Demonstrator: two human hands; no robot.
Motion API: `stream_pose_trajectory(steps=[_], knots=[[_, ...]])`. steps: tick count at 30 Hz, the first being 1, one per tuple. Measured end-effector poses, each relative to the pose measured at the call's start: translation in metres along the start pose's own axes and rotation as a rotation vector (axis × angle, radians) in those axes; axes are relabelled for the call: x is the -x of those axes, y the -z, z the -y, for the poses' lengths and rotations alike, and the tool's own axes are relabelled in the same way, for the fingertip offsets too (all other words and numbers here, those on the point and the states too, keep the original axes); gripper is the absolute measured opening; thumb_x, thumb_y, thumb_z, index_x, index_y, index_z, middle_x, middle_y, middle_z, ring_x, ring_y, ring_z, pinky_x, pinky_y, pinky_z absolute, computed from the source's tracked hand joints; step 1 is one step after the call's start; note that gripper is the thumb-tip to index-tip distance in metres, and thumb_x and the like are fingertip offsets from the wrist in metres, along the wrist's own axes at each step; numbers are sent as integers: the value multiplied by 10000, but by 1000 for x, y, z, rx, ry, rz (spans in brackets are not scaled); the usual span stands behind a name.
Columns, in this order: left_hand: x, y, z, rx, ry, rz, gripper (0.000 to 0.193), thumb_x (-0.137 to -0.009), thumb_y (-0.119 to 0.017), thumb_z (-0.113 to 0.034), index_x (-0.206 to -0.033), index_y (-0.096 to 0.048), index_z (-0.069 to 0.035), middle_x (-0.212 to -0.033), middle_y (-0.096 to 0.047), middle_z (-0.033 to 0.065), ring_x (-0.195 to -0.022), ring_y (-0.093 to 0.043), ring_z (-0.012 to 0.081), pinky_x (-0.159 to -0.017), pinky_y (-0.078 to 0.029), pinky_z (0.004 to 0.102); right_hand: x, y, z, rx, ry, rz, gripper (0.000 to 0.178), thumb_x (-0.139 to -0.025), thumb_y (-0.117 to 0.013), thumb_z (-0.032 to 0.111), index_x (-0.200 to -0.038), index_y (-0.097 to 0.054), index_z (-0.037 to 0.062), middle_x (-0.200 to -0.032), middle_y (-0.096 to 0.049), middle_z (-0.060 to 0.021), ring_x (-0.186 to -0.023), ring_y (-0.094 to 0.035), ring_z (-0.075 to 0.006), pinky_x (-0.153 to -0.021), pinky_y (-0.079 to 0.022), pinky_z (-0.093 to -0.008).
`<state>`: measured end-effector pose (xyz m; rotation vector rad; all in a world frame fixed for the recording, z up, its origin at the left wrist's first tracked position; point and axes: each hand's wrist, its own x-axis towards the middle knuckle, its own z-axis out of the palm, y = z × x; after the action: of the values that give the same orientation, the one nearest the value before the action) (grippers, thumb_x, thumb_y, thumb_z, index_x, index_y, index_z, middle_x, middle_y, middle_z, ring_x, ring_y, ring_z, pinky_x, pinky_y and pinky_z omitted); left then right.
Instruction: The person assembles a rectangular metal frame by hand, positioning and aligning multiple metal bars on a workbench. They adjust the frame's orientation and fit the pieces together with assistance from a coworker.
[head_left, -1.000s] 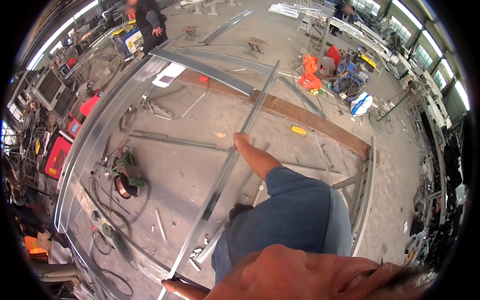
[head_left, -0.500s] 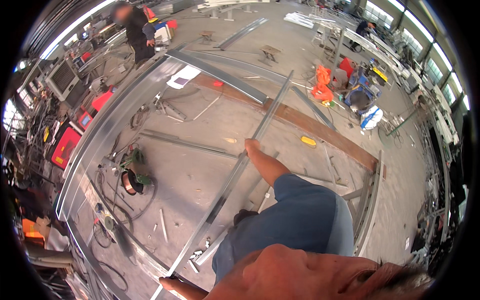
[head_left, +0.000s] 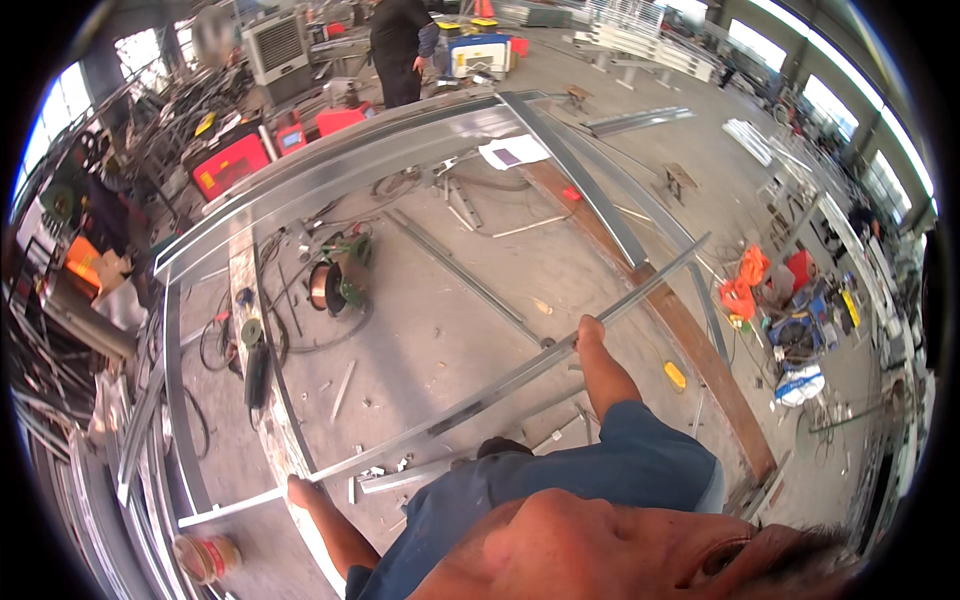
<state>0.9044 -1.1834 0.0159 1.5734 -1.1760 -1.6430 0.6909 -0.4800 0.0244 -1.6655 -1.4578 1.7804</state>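
Note:
A long grey metal channel [head_left: 508, 382] runs across in front of me, from near left to far right. My left hand [head_left: 303, 491] is closed round it toward its near left end. Further along, my right hand [head_left: 590, 331] grips its upper part. The near left end lies by the end of a flat metal strip [head_left: 180, 400]; whether they touch I cannot tell. The far end passes over a brown board [head_left: 700, 355], close to another metal channel [head_left: 580, 180]. A wide shiny metal profile [head_left: 350, 165] forms the far side of the frame.
An angle grinder [head_left: 256, 368] lies on a pale plank [head_left: 268, 425]. Beyond it stands a green wire feeder with a copper spool [head_left: 322, 287]. White paper [head_left: 512, 152] rests at the far corner. Another person [head_left: 400, 50] stands behind. A tub [head_left: 207, 558] sits near left.
My view has turned left. The channel has swung to a flatter slant, its near end shifting left and away from me toward the flat strip. Both hands keep hold of it.

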Motion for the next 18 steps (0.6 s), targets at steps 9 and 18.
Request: stream_pose_trajectory(steps=[9, 18], knots=[[-15, 11, 0, -87, -22, -69, 388, -753, -572, -234, -849, -587, 141, -733, -567, 162, -634, -515, 262, -596, -431, 429, -25, -11, -9, -21, -97, 97, 288, -800, -506, 197, -1040, -601, 68, -920, -585, -126, -757, -575, -293, -562, -464, -487], [13, -3, -16, -181, -77, -148, 315, -703, -530, -207, -690, -568, 106, -603, -557, 189, -504, -561, 295, -514, -445, 428, -17, 5, -2, 56, -113, 118, 219, -794, -476, 216, -954, -496, 68, -791, -502, -151, -614, -474, -259, -597, -436, -491]])
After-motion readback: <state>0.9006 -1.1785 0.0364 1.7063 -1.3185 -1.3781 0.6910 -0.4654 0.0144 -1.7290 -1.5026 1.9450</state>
